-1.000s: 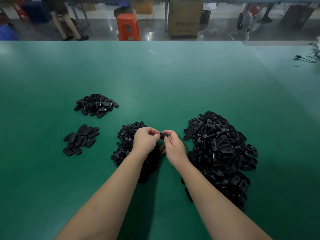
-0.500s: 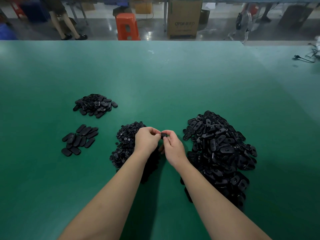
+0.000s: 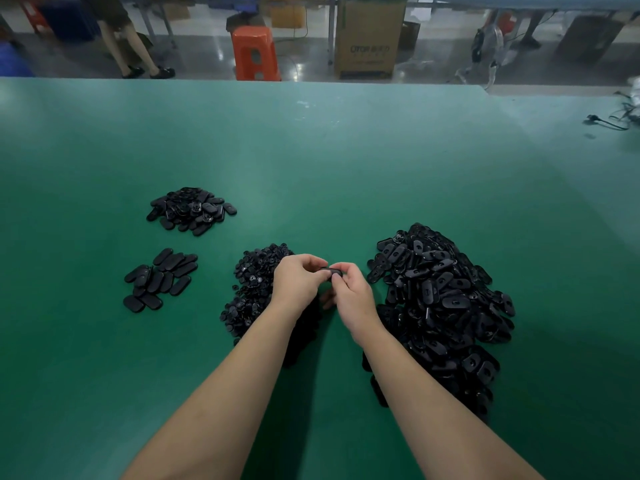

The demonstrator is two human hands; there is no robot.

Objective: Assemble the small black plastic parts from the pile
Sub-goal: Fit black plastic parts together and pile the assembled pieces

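Observation:
My left hand (image 3: 298,282) and my right hand (image 3: 350,292) meet over the green table (image 3: 346,168), both pinching one small black plastic part (image 3: 331,271) between their fingertips. A large pile of black oval shells (image 3: 440,306) lies to the right of my right hand. A pile of small round black pieces (image 3: 254,282) sits under and left of my left hand, partly hidden by my forearm. Further left lie a flat group of oval parts (image 3: 157,280) and a smaller heap (image 3: 190,210) behind it.
Beyond the table's far edge are an orange stool (image 3: 255,51), a cardboard box (image 3: 369,39) and a standing person's legs (image 3: 133,46). Black cables (image 3: 609,121) lie at the far right of the table.

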